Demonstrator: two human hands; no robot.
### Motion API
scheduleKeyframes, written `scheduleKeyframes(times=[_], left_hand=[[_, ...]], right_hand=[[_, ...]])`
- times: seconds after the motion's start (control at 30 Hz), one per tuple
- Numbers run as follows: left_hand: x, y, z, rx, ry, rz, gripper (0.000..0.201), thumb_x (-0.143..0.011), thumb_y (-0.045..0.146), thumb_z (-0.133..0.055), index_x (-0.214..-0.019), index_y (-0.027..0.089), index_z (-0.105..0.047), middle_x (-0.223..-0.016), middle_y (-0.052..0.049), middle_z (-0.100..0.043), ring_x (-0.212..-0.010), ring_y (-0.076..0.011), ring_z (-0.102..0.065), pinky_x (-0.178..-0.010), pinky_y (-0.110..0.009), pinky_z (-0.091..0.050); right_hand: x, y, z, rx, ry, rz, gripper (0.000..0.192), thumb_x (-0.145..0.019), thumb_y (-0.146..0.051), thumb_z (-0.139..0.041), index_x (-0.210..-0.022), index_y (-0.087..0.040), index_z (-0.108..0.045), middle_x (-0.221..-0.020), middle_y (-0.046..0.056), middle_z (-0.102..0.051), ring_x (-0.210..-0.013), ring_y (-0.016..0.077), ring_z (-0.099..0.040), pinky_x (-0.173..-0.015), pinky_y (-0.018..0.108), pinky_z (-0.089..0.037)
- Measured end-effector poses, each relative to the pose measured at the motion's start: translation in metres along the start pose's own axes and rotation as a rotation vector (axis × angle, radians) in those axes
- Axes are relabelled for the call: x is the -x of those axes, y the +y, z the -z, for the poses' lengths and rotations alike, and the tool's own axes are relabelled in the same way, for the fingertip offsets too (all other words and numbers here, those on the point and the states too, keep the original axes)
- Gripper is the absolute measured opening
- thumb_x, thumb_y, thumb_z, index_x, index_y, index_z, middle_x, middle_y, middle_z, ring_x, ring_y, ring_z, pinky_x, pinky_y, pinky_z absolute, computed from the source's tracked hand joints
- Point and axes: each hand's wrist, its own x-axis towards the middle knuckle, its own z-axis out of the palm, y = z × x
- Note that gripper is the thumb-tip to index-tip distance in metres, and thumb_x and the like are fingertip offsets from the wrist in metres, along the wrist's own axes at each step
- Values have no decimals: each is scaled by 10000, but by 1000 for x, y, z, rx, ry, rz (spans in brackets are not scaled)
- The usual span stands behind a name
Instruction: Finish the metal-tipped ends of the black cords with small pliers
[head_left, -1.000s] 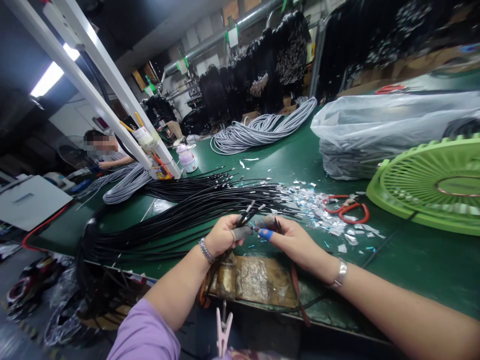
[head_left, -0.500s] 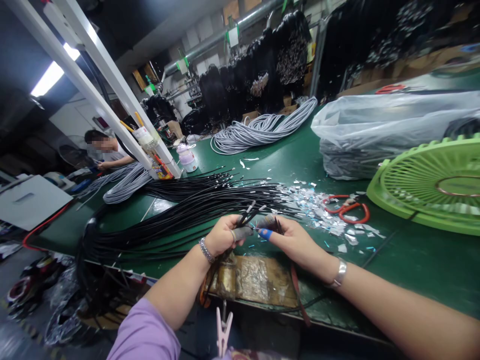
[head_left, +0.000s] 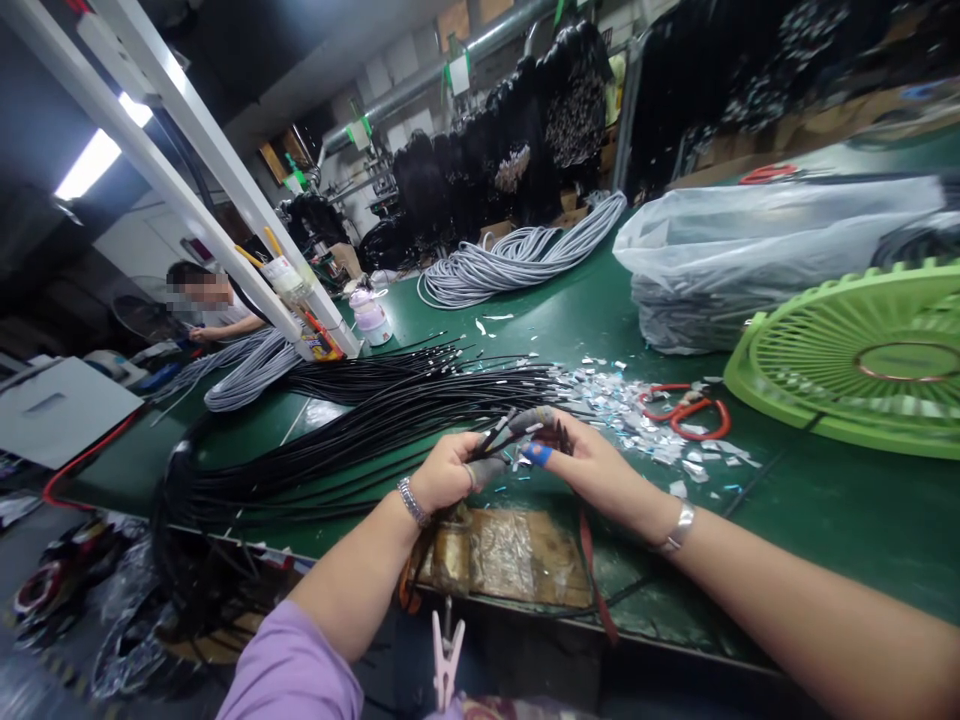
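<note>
Holding a few black cable ends pinched at the centre of the frame, your left hand has its grip closed on them so the tips stand up and fan toward your right hand, where they are easy to work on one at a time. Your right hand's grip is closed too, fingertips meeting the same tips from the other side; a blue wrap on one finger and a grey one on your left thumb look like guards against the sharp ends. The cable bundle lies stretched across the bench from lower left to centre, ends pointing right, probably so each end comes to hand without lifting the whole mass. Scraps lie scattered just right of your hands, seemingly where trimmings drop clear of the bundle. Red-handled pliers rest among them, near your right hand. A green fan sits at the right edge, a plastic bag behind it. Grey cable coils lie at upper centre, well apart. Another person sits at the left, beyond a white post.
</note>
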Motion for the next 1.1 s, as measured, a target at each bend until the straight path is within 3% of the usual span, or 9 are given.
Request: scheduleKeyframes(times=[0.2,0.4,0.6,0.77,0.9,1.0,1.1], left_hand=[[-1,6,-4,-21,-2,-88,470,-531,519,-800,-780,130,-713,-657,-6,-609,-606,-112,-506,-579,-219,-411],[-1,6,-3,-61,-12,-43,444,-509,503,-812,-700,119,-698,-533,33,-508,-509,-74,-410,-507,-198,-364],[0,4,-2,-96,1,-46,434,-582,520,-765,-682,114,-648,-491,57,-428,-448,-47,-337,-442,-182,-298],[-1,1,0,-134,57,-63,439,-625,538,-728,-717,116,-651,-514,49,-444,-457,-52,-349,-447,-185,-299],[-2,-1,1,-152,87,-79,420,-630,525,-729,-722,122,-653,-529,41,-466,-477,-60,-359,-466,-191,-316],[-3,-1,2,-148,109,-97,394,-640,505,-728,-724,127,-655,-553,33,-485,-513,-70,-370,-493,-194,-333],[-3,-3,2,-135,126,-115,389,-633,497,-731,-698,125,-638,-570,32,-490,-531,-71,-371,-507,-195,-338]], right_hand=[[0,5,3,133,-115,88,244,-769,-381,-643,-945,-212,-634,-873,43,-675,-726,175,-591,-721,336,-523],[0,6,6,229,-131,107,233,-756,-322,-652,-962,-213,-644,-817,28,-673,-727,180,-598,-701,315,-516],[-1,1,5,315,-87,154,162,-778,-258,-561,-906,-210,-647,-749,14,-665,-630,154,-561,-591,272,-467],[3,1,11,639,-18,383,228,-734,-124,-506,-850,-229,-672,-736,39,-669,-673,186,-565,-611,297,-460],[9,-3,14,848,-68,606,373,-683,-26,-459,-902,-235,-675,-860,60,-715,-771,209,-578,-674,322,-481],[13,-6,13,947,-91,675,411,-677,0,-437,-923,-231,-671,-942,61,-722,-824,213,-582,-728,328,-488],[14,-3,9,943,-86,677,400,-669,-2,-438,-923,-215,-661,-859,66,-713,-770,213,-577,-689,324,-487]])
